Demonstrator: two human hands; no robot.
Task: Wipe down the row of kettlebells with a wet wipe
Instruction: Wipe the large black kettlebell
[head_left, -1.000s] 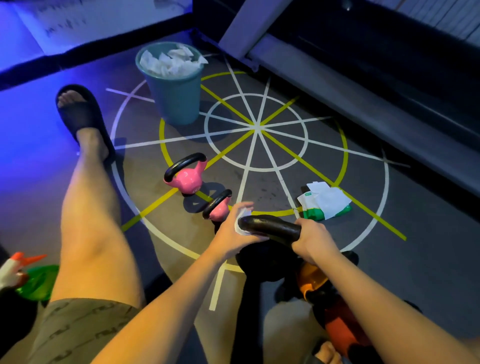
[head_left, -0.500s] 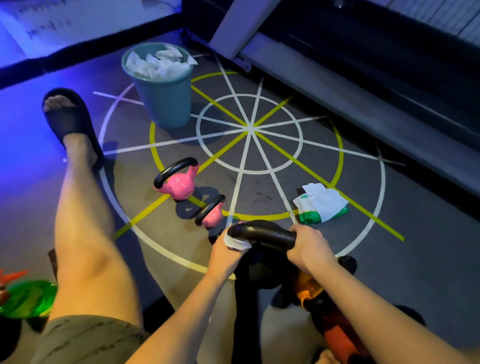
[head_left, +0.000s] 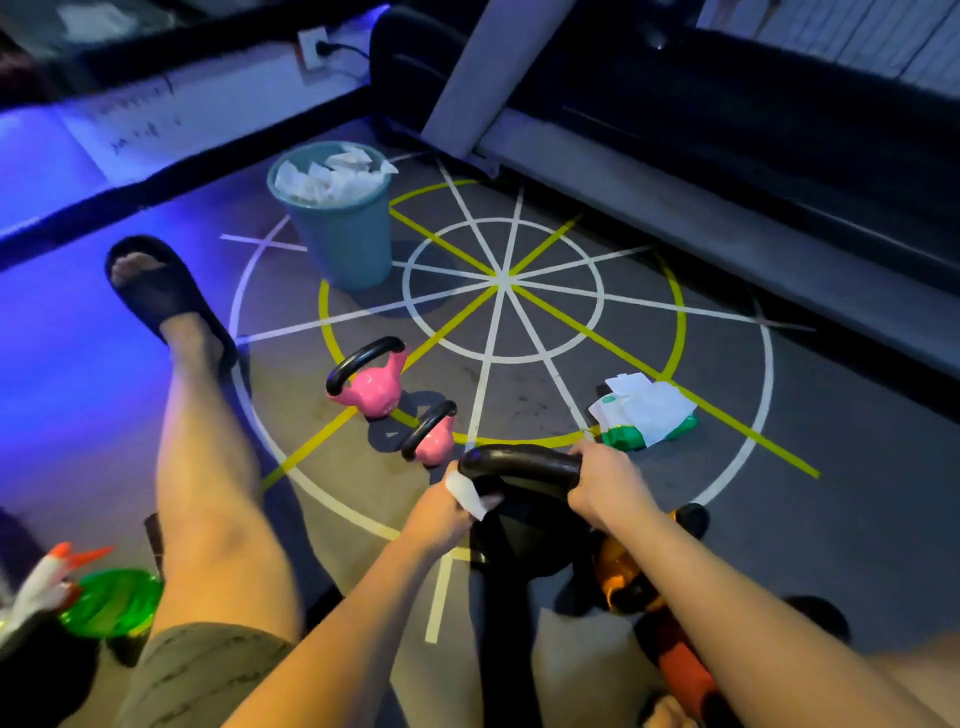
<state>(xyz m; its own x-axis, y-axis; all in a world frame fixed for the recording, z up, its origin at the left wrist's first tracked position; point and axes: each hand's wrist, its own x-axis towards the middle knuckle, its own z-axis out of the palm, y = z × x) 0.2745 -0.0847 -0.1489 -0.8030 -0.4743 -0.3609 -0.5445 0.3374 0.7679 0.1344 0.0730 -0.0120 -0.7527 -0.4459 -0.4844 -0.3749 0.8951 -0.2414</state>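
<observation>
A large black kettlebell (head_left: 519, 465) stands on the floor in front of me. My right hand (head_left: 605, 486) grips the right end of its handle. My left hand (head_left: 441, 512) holds a white wet wipe (head_left: 467, 493) against the left leg of the handle, just below the bend. Beyond it stand a small pink kettlebell (head_left: 434, 439) and a bigger pink kettlebell (head_left: 371, 382). An orange kettlebell (head_left: 618, 569) and a red kettlebell (head_left: 680, 670) sit nearer me, partly hidden by my right forearm.
A teal bin (head_left: 345, 239) full of used wipes stands at the back left. A green-and-white wipe packet (head_left: 644, 413) lies on the floor to the right. My left leg and black sandal (head_left: 161, 291) stretch out on the left. A treadmill (head_left: 727, 171) borders the far right.
My left hand has slid the wipe from the top left end of the black handle down onto its left leg. My right hand keeps its grip. The camera has tilted a little.
</observation>
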